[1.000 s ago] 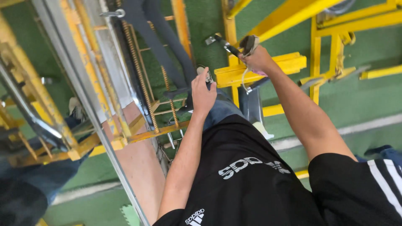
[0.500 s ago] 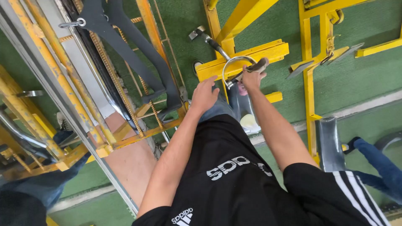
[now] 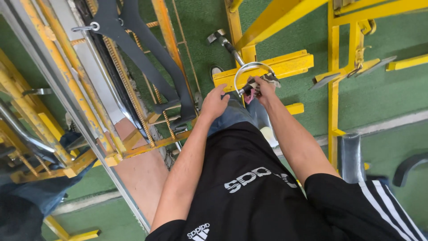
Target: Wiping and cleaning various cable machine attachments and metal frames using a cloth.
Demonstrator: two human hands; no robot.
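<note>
Near the upper centre of the frame, both hands meet over the person's raised knee. The right hand (image 3: 264, 88) is clenched around a dark tool (image 3: 250, 85) that has a curved metal ring (image 3: 249, 70) arching above it; a bit of pink shows under the fingers. The left hand (image 3: 214, 101) lies just left of it, palm down with fingers loosely bent, its fingertips next to the tool's near end; whether they touch it I cannot tell. It grips nothing that shows. Right behind the hands runs a yellow bar (image 3: 285, 64) of a yellow steel frame (image 3: 334, 89), standing on the green floor (image 3: 388, 93). A hammer (image 3: 225, 41) lies on the floor just above the bar, head toward the upper left. In the left half of the frame a dark grey forked part (image 3: 142, 58) hangs along yellow rails and ribbed rods (image 3: 129, 93).
</note>
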